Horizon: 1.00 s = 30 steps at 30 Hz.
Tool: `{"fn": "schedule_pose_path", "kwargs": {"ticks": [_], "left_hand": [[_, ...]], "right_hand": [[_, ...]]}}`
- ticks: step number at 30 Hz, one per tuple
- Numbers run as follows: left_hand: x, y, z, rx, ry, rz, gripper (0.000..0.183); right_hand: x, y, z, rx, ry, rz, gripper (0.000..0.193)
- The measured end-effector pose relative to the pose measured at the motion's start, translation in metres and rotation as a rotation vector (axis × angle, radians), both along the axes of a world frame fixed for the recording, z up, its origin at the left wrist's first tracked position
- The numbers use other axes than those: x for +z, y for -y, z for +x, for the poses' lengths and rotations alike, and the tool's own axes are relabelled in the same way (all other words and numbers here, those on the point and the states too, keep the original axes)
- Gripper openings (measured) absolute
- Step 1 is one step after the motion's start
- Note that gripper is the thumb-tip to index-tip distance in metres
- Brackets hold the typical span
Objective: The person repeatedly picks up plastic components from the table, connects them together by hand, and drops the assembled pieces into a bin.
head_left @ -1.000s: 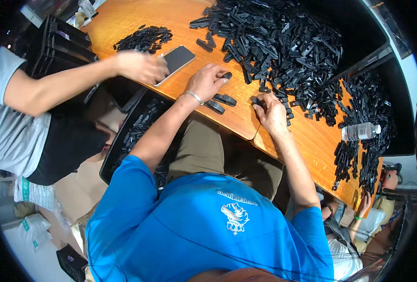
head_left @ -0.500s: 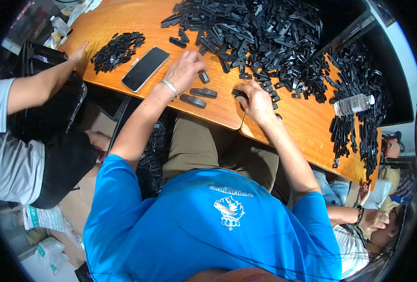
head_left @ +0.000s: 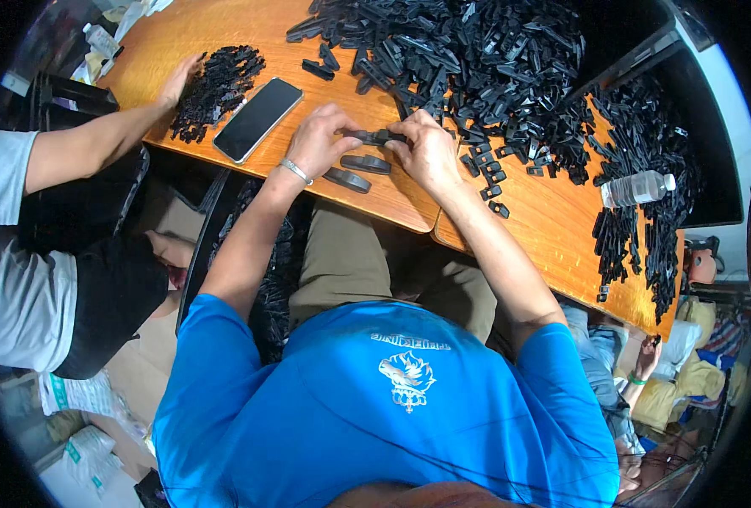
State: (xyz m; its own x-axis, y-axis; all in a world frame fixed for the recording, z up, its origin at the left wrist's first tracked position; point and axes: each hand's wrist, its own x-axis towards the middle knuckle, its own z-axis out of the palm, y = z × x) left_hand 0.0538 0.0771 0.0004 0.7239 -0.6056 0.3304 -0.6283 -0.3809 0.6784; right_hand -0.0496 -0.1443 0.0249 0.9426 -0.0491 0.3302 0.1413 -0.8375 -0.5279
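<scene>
My left hand (head_left: 316, 141) and my right hand (head_left: 429, 154) meet over the wooden table, their fingers closed on opposite ends of a slim black plastic part (head_left: 371, 136). My fingertips hide its ends, so I cannot tell whether it is one piece or two joined. Just below it lie two long, rounded black plastic pieces, an upper one (head_left: 365, 164) and a lower one (head_left: 346, 179), side by side near the table edge. Small black pieces (head_left: 492, 176) are scattered to the right of my right hand.
A large heap of black plastic parts (head_left: 477, 68) covers the back of the table (head_left: 553, 229). At left are a phone (head_left: 259, 119) and a small pile of black bits (head_left: 218, 93), with another person's hand (head_left: 179, 80) beside it. A clear bottle (head_left: 638, 188) lies on parts at right.
My left hand has moved slightly down and my right hand has come left, so both now hold the black part between them. The neighbour's hand at left has moved right, to the small pile.
</scene>
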Motion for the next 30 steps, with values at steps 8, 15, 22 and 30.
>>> {"fn": "schedule_pose_path", "kwargs": {"ticks": [8,15,22,30], "left_hand": [[-0.013,-0.001,-0.001,0.029,-0.036,-0.024,0.014],[-0.005,0.008,0.004,0.036,-0.120,0.045,0.017],[0.013,-0.002,0.016,-0.201,-0.287,0.176,0.023],[0.022,0.022,-0.099,0.066,0.260,0.230,0.042]], "right_hand": [[-0.005,0.009,0.013,0.047,-0.064,-0.077,0.026],[-0.004,-0.007,0.033,0.185,0.026,-0.205,0.034],[0.002,0.012,0.013,0.243,-0.075,-0.171,0.023],[0.013,0.077,-0.096,-0.147,0.003,0.076,0.018]]}}
